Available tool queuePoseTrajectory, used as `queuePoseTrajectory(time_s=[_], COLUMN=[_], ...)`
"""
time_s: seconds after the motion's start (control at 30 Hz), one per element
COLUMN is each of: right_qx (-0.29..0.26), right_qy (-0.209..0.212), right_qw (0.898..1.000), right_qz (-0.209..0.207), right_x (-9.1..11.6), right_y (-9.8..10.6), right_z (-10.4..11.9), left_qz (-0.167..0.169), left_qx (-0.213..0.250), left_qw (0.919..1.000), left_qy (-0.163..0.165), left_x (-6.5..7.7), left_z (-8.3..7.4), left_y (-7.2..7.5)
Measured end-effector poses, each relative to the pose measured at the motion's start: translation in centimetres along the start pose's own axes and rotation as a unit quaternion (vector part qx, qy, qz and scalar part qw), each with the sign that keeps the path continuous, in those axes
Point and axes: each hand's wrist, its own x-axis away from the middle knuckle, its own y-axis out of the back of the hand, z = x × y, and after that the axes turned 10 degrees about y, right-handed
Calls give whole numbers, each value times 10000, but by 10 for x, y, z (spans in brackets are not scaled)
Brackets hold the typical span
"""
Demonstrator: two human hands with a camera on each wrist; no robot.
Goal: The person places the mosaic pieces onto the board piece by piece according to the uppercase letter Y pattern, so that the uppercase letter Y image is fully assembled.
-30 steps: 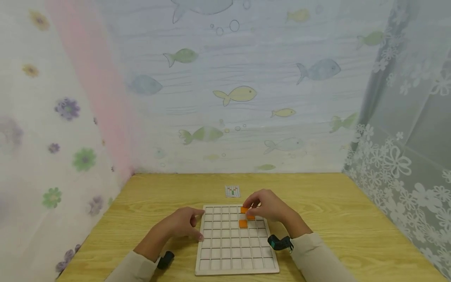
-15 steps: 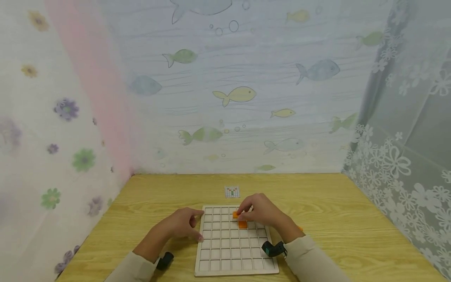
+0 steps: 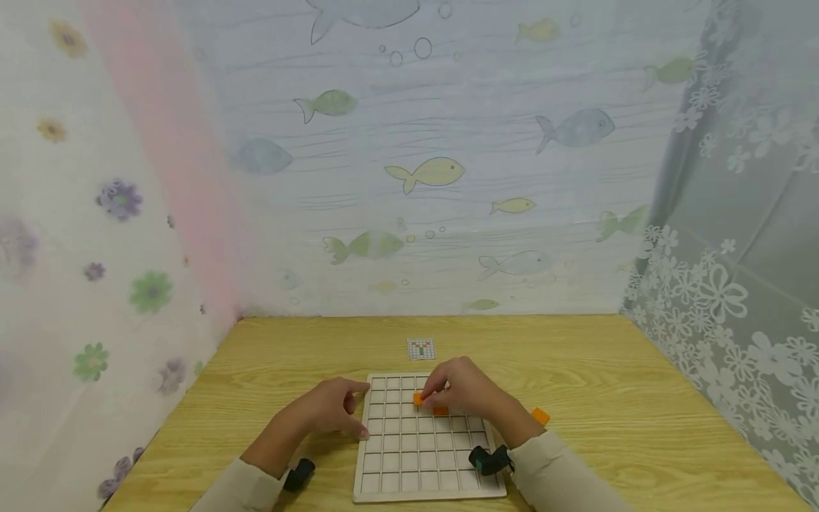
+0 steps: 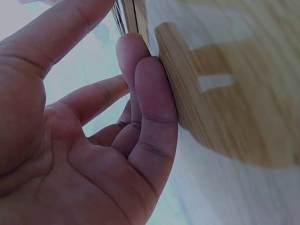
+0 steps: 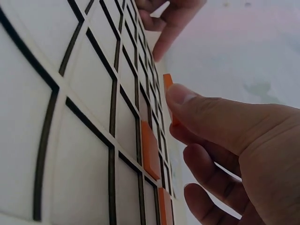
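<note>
A pale wooden grid board (image 3: 409,462) lies flat on the table. My right hand (image 3: 462,386) pinches a square orange tile (image 5: 168,86) between thumb and index finger, slightly above the board's upper middle cells; the same tile (image 3: 418,399) peeks out at the fingertips in the head view. Under that hand a second orange tile (image 3: 441,411) sits in a cell. The right wrist view shows one more orange tile (image 5: 165,206) farther along the board. My left hand (image 3: 329,409) touches the board's left edge with thumb and index finger, the other fingers bent loosely against the tabletop.
Beyond the board lies a small card (image 3: 421,348) with a coloured grid pattern. To the right, partly behind my right wrist, an orange piece (image 3: 540,415) is on the wooden table (image 3: 614,384). Fish-patterned fabric (image 3: 435,249) closes off the back.
My right hand has moved left and a little nearer to me, carrying the orange tile. The orange piece on the table has come out from behind the arm. My left hand stays put.
</note>
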Motion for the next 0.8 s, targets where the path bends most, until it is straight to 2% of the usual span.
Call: queuePoseTrajectory(time_s=[0.3,0.5,0.8], right_qx=[-85,153,567], right_qy=[33,169,83], right_qw=[9999,9995,9982], right_qz=[145,196,183], right_x=[-3,-4,-6], right_y=[-7,-10,-16], right_z=[3,7,11], left_qz=[-6,-18,15], left_qx=[-14,-36,3], left_qw=[10000,9999,9999], left_qy=[78,125,115], left_x=[0,-2,-2], left_z=[-1,1,1], left_y=[0,1,0])
